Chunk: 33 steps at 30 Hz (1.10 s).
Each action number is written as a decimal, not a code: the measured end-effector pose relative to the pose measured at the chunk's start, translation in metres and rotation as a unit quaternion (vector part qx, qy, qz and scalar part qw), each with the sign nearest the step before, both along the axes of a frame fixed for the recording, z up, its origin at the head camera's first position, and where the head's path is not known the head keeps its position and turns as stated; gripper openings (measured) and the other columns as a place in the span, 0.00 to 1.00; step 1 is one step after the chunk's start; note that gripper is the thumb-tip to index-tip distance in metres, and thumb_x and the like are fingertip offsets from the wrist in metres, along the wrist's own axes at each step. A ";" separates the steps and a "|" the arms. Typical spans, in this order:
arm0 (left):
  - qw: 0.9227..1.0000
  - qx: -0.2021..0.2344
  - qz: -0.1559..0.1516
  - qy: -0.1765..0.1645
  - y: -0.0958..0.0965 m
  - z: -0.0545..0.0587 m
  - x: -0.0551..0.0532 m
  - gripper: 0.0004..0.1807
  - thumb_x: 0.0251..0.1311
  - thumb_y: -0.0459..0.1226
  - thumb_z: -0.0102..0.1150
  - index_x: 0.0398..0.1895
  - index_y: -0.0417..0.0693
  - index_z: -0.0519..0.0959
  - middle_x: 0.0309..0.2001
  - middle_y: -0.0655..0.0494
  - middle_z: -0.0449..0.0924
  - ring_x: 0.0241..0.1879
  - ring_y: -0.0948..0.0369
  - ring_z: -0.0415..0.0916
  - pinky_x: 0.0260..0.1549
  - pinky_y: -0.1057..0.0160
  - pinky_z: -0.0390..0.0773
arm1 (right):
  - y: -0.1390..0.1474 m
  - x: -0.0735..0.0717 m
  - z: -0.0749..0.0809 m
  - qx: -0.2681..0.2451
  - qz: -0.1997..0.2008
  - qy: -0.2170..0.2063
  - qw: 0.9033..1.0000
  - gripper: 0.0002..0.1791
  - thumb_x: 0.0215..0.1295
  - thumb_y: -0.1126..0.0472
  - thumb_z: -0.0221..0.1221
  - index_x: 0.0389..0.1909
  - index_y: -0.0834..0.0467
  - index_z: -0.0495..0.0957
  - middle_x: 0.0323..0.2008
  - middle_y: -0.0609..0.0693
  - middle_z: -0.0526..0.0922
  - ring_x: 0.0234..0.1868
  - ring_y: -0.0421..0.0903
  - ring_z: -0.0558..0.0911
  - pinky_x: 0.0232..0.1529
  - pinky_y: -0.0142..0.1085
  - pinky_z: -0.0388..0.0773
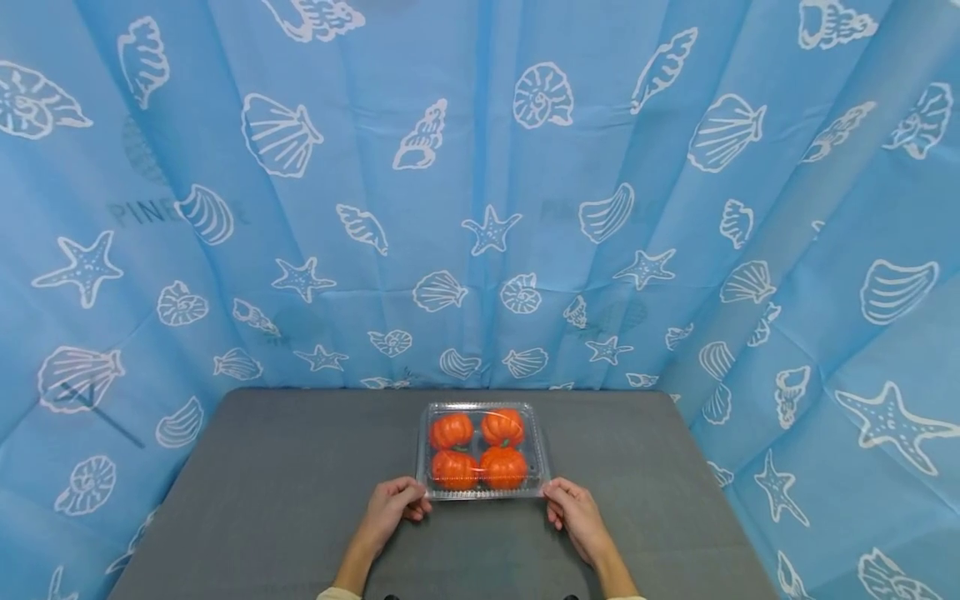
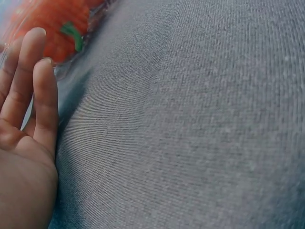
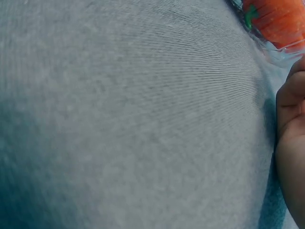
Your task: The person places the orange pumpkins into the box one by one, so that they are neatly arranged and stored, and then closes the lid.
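Observation:
A clear plastic clamshell box (image 1: 483, 495) lies closed on the grey table, with several small orange pumpkins (image 1: 455, 471) in two rows inside. My left hand (image 1: 392, 504) pinches its front left corner between thumb and fingers. At the front right corner, my right hand (image 1: 573, 510) grips the edge in the same way, other fingers curled below. The left wrist view shows the left hand (image 2: 26, 152) with its fingers beside the box and a pumpkin (image 2: 59, 33) with a green stem. In the right wrist view, the right hand (image 3: 293, 129) sits below another pumpkin (image 3: 279, 21).
The grey cloth-covered table (image 1: 315, 467) extends to both sides of the box. Behind it and along both sides hangs a blue curtain (image 1: 480, 325) printed with white shells and starfish. The box stands near the table's back edge.

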<state>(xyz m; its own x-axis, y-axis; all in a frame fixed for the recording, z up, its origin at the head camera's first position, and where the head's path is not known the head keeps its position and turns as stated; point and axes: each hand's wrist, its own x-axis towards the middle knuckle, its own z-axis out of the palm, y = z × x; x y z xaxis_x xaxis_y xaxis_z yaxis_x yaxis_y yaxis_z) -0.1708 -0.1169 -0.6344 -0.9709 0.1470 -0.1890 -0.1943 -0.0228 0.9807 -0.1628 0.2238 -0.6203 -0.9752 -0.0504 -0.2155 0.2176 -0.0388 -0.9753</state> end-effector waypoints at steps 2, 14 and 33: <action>1.000 0.000 -0.005 0.003 -0.001 -0.001 0.000 0.16 0.67 0.35 0.59 0.38 0.22 0.78 0.23 0.57 0.84 0.23 0.66 0.79 0.27 0.69 0.83 | -0.001 0.000 0.000 0.006 -0.004 0.001 1.000 0.12 0.70 0.63 0.59 0.35 0.71 0.75 0.15 0.44 0.68 0.16 0.37 0.66 0.18 0.27 0.64; 0.999 0.010 -0.043 0.014 -0.002 0.001 0.001 0.17 0.70 0.37 0.58 0.38 0.24 0.77 0.25 0.60 0.84 0.24 0.67 0.80 0.27 0.69 0.83 | -0.006 0.001 0.001 0.027 -0.032 -0.013 0.999 0.06 0.66 0.67 0.56 0.30 0.66 0.75 0.13 0.42 0.66 0.14 0.35 0.62 0.16 0.26 0.57; 1.000 0.001 -0.031 -0.003 -0.003 0.005 -0.001 0.10 0.67 0.34 0.57 0.33 0.34 0.80 0.21 0.62 0.81 0.21 0.68 0.77 0.25 0.70 0.80 | -0.004 -0.001 0.003 0.034 0.001 -0.021 0.999 0.10 0.70 0.63 0.56 0.32 0.67 0.75 0.13 0.42 0.67 0.14 0.36 0.64 0.16 0.27 0.63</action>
<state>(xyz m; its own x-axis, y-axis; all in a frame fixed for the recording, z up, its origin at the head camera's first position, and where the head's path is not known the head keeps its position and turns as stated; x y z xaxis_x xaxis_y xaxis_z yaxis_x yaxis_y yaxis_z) -0.1717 -0.1201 -0.6292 -0.9589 0.2068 -0.1942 -0.2010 -0.0125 0.9795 -0.1637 0.2198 -0.6177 -0.9652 -0.0359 -0.2589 0.2581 0.0266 -0.9658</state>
